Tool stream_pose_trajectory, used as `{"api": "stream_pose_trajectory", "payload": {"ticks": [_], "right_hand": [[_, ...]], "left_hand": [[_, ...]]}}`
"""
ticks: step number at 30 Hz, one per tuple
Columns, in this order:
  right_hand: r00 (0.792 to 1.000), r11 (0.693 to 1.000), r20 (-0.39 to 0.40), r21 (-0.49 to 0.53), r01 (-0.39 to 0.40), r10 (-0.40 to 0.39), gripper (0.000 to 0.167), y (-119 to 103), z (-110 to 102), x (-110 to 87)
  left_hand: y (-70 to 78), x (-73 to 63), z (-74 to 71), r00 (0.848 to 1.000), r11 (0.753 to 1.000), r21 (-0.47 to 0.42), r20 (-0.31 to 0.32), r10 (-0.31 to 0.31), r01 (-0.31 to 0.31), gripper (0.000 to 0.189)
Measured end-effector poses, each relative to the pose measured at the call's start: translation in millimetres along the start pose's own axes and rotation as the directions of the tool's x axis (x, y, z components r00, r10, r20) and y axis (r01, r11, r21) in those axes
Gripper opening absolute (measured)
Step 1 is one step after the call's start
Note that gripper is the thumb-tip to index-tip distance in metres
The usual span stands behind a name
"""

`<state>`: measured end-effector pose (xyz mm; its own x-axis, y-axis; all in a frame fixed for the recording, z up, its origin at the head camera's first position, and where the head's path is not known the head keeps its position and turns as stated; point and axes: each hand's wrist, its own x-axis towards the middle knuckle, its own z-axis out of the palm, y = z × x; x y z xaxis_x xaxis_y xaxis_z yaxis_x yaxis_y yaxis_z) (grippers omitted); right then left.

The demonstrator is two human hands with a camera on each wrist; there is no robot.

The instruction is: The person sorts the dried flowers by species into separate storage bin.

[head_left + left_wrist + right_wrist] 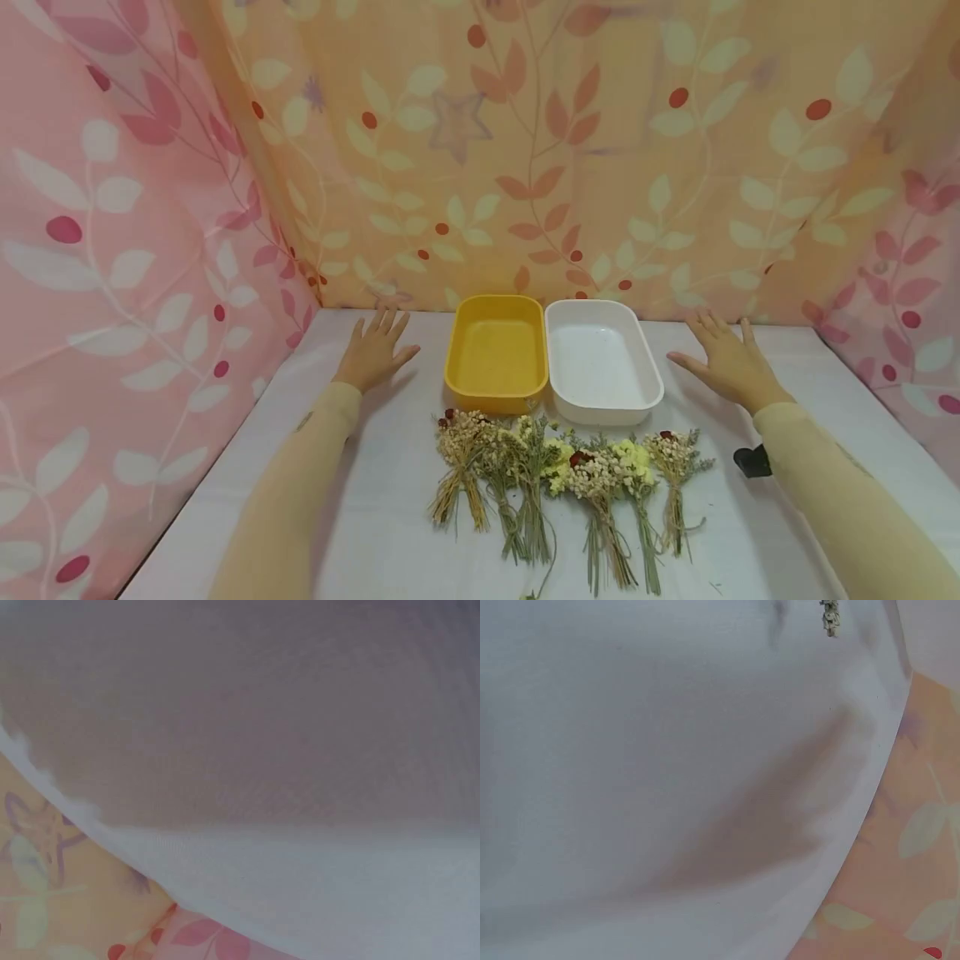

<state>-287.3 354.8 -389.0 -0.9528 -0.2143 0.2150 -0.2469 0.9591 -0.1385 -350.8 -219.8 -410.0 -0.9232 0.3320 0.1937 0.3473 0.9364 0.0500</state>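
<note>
My left hand is spread flat over the table's left side, fingers straight, holding nothing. On the right, my right hand has its fingers spread likewise and is free of any object. Between them a yellow tray and a white tray stand side by side, with nothing seen inside either. Several bunches of dried flowers lie in a row in front of the trays, from a beige bunch at the left to a small bunch at the right. Both wrist views show mostly cloth and shadow, no hand.
A white cloth covers the table. Patterned curtains close off the back and both sides. Some black object shows beside the right sleeve. In the right wrist view a dried sprig enters at the top.
</note>
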Motion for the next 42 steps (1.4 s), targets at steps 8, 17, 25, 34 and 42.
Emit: {"api": "stream_pose_trajectory", "payload": {"ticks": [8, 17, 25, 34, 42], "right_hand": [[1.0, 0.999, 0.011, 0.048, 0.018, -0.019, 0.088, -5.8, -0.8, -9.8], [0.999, 0.996, 0.002, 0.083, 0.038, -0.038, 0.085, -9.0, -5.0, -18.9], [0.999, 0.993, 0.041, 0.118, 0.021, -0.026, 0.089, -13.4, -4.6, -26.1], [0.995, 0.983, 0.097, 0.182, 0.014, -0.032, 0.091, -24.4, -5.2, -36.2], [0.996, 0.982, 0.086, 0.186, 0.005, -0.021, 0.09, -39.6, -7.5, -47.3]], "left_hand": [[1.8, -6.4, 4.5, 1.0, 0.999, -0.048, 0.014, -0.005, 0.005, 0.076], [10.7, -4.0, -2.1, 1.0, 0.996, -0.087, -0.004, 0.021, -0.021, 0.079], [25.3, -5.7, -9.3, 0.998, 0.985, -0.164, -0.035, 0.055, -0.06, 0.079], [39.9, -8.5, -9.8, 0.997, 0.951, -0.3, -0.041, 0.062, -0.071, 0.077], [47.2, -16.8, -12.3, 0.999, 0.904, -0.428, 0.037, 0.016, 0.002, 0.082]]}}
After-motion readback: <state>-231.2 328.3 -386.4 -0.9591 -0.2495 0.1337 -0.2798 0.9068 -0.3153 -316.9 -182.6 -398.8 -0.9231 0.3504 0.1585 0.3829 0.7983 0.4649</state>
